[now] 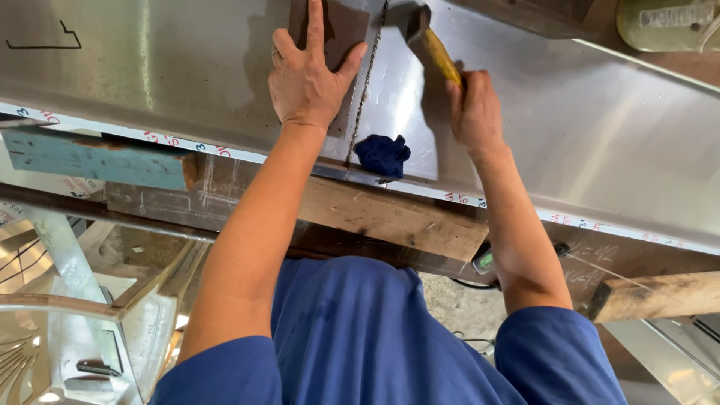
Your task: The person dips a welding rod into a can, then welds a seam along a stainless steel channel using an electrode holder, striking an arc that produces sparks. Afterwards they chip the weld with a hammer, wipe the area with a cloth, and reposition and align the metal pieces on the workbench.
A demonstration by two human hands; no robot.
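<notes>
My left hand point(306, 75) lies flat, fingers spread, pressing a dark brown block point(341, 22) onto a shiny steel sheet point(585, 127). My right hand point(474, 112) grips the yellow handle of a hammer point(431, 46), whose dark head sits just right of the block near the top edge. A thin chain point(363, 94) runs down the sheet between my hands. A crumpled blue cloth point(383, 154) rests on the sheet near its front edge.
The sheet's front edge carries a white strip with red and blue marks point(172, 142). Wooden planks point(390, 217) and a blue-painted board point(90, 159) support it underneath. Another wooden beam point(660, 294) sticks out at right. Shiny metal frames point(67, 315) stand at lower left.
</notes>
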